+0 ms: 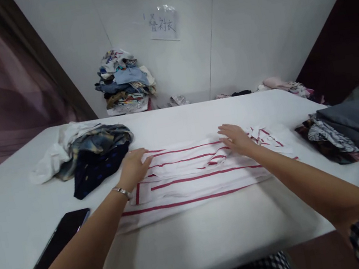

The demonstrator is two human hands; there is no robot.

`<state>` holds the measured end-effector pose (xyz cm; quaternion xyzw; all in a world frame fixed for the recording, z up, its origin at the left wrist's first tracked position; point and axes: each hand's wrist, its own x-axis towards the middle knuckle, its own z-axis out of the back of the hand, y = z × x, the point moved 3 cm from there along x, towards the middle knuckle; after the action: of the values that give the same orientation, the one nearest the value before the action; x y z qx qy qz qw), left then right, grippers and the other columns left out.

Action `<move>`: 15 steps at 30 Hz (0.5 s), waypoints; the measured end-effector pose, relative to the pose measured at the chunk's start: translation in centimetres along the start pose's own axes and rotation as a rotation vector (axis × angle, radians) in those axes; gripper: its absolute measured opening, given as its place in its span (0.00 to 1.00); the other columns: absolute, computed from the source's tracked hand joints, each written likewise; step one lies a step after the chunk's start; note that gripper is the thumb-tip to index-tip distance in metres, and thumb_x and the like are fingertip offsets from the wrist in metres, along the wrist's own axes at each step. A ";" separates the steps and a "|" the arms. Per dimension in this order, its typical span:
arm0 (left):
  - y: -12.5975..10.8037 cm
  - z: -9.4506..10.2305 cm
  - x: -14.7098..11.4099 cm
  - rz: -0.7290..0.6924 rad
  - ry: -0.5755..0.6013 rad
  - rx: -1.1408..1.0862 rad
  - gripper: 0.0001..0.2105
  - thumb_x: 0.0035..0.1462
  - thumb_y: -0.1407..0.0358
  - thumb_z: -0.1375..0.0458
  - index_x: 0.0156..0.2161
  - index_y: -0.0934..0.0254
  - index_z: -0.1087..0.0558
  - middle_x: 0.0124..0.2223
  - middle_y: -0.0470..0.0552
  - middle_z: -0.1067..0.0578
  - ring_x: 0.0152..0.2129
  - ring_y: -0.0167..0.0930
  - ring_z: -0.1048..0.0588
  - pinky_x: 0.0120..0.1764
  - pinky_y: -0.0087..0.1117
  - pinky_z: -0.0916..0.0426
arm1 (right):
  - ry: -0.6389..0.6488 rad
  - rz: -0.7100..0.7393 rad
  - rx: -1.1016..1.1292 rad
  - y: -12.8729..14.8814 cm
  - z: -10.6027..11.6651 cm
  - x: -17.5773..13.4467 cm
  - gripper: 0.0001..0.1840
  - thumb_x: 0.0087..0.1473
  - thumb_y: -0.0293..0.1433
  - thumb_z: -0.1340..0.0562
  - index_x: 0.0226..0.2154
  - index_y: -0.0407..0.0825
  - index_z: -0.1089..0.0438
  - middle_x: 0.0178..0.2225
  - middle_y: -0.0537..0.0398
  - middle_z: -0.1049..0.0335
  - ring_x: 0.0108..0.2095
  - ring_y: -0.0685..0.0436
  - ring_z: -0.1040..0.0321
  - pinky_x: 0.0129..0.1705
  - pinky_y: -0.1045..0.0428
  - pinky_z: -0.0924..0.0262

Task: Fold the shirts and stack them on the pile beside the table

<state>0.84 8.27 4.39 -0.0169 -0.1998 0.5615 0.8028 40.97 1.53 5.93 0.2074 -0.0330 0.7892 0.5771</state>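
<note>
A white shirt with red stripes [187,180] lies partly folded in front of me, its stripes running sideways. My left hand [133,169] rests at the left end of the upper fold, thumb apart from the fingers, which lie along the cloth. On the right side, my right hand [236,138] is spread over the shirt's far part, fingers stretched out and palm down. A bunched, red-striped bit of the shirt, perhaps a sleeve, sticks out to the right beyond my right wrist. Both hands appear to touch the fabric without gripping it.
Crumpled clothes [96,150] lie on the white table [184,122] at the left, with a black phone [56,251] nearer me. At the right sits a grey and patterned clothes pile [358,130]. Behind the table rises a tall clothes stack [125,81]; a paper sign [163,24] hangs on the wall.
</note>
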 end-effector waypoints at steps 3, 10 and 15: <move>-1.6 -1.7 -1.3 -0.042 0.107 0.065 0.23 0.60 0.55 0.49 0.57 0.64 0.32 0.63 0.59 0.35 0.61 0.42 0.40 0.61 0.45 0.46 | 0.271 -0.112 -0.022 1.2 -2.2 -1.9 0.30 0.62 0.47 0.51 0.63 0.53 0.43 0.67 0.48 0.52 0.68 0.34 0.60 0.64 0.34 0.61; -1.0 -1.3 -2.8 0.120 0.135 0.014 0.21 0.63 0.56 0.51 0.56 0.63 0.31 0.64 0.57 0.36 0.62 0.37 0.41 0.62 0.39 0.47 | 0.390 -0.260 -0.018 0.0 -4.4 -3.6 0.32 0.62 0.49 0.54 0.62 0.53 0.41 0.68 0.47 0.52 0.67 0.35 0.58 0.64 0.36 0.57; 2.5 2.1 -4.6 0.456 0.042 0.076 0.23 0.63 0.54 0.54 0.51 0.70 0.29 0.54 0.65 0.27 0.52 0.41 0.30 0.52 0.37 0.37 | 0.183 -0.194 -0.058 2.9 -3.3 -3.8 0.32 0.64 0.49 0.57 0.64 0.53 0.44 0.69 0.48 0.57 0.69 0.34 0.65 0.64 0.32 0.60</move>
<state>-3.46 4.58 4.35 -0.0430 -0.1530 0.7348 0.6594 38.25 -1.93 2.11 0.1200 0.0172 0.7441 0.6569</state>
